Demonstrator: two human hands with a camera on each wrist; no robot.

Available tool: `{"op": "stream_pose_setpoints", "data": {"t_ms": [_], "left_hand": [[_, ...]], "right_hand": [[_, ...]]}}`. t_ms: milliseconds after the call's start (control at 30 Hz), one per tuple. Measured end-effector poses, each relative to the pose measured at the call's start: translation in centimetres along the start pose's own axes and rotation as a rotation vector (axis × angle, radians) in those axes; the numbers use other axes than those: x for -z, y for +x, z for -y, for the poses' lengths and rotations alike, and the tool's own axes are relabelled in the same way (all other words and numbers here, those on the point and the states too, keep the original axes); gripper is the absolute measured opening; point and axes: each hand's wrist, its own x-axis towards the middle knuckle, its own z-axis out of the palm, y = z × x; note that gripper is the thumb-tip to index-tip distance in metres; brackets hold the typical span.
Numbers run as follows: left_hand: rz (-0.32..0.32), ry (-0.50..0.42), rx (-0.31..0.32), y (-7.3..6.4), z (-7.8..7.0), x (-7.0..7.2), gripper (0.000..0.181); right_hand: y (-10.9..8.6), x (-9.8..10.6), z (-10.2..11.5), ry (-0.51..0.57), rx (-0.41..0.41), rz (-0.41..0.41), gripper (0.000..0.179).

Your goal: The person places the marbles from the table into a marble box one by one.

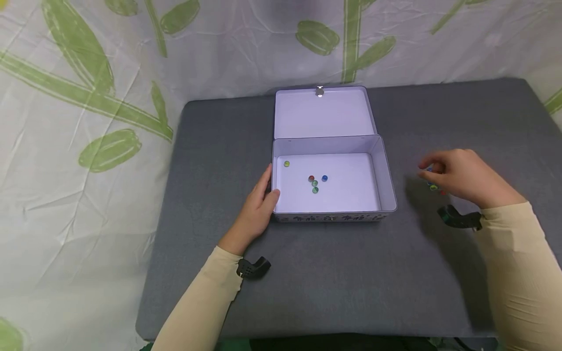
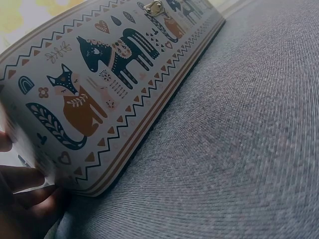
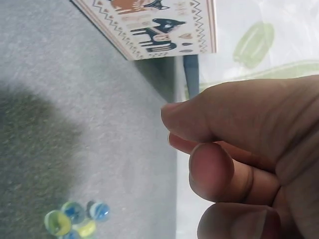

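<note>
In the head view a tin box (image 1: 330, 181) stands with its lid (image 1: 325, 114) laid back and several glass marbles (image 1: 314, 183) on its floor. My left hand (image 1: 254, 209) holds the box's left wall, thumb over the rim and fingers along the outside. In the left wrist view those fingers (image 2: 22, 179) lie against the corner of the tin. Right of the box, my right hand (image 1: 461, 175) hovers over a small cluster of marbles (image 3: 75, 219), fingers loosely bent. No marble shows between its fingertips. Part of the cluster is hidden under this hand in the head view.
A grey cloth-covered table (image 1: 219, 161) carries everything. The tin's front has printed animals and a metal clasp (image 2: 153, 7); the lid has a latch (image 1: 319, 91). A white curtain (image 1: 246, 48) with green leaves hangs behind and at the left.
</note>
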Motion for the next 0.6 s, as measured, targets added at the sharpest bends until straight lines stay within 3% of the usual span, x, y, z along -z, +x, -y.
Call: {"op": "stream_pose_setpoints", "data": {"t_ms": [600], "left_hand": [[0.003,-0.021,-0.004,-0.2,0.0,0.6,0.069]], "right_hand": [[-1.0,-1.6,-3.3,0.005,-0.044,-0.01,0.03]]}}
